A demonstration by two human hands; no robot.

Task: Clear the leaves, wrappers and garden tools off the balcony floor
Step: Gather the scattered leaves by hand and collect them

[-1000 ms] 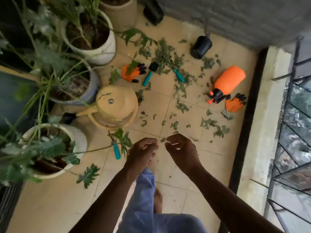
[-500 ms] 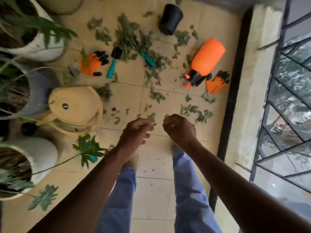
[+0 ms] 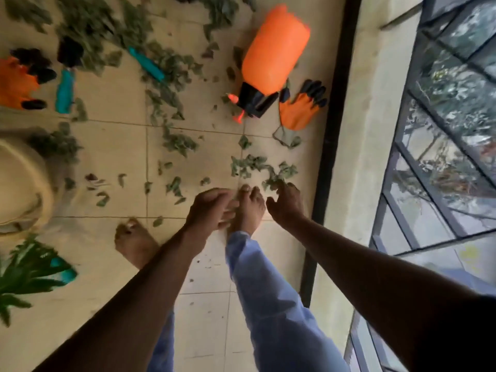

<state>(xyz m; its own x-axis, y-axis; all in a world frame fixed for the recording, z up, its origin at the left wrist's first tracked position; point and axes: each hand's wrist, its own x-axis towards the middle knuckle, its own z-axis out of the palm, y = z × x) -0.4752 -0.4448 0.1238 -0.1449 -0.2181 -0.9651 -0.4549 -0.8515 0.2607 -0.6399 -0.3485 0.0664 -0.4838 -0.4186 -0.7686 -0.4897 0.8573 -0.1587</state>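
Gloves: two (image 3: 300, 108) (image 3: 16, 81). Sprayer: one (image 3: 273, 49). Teal-handled tools: three (image 3: 64, 91) (image 3: 147, 64) (image 3: 63, 268).

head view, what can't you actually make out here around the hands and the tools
- Left hand: fingers curled; whether it holds anything is hidden by its back and by blur.
- Right hand: reaches at a leaf clump; contact unclear, blurred.
- Left glove: cut off by the left edge.
- Watering can: cut off by the left edge.
- Teal tool: mostly hidden under a plant leaf.
- Wrappers: none can be told apart from the leaves.
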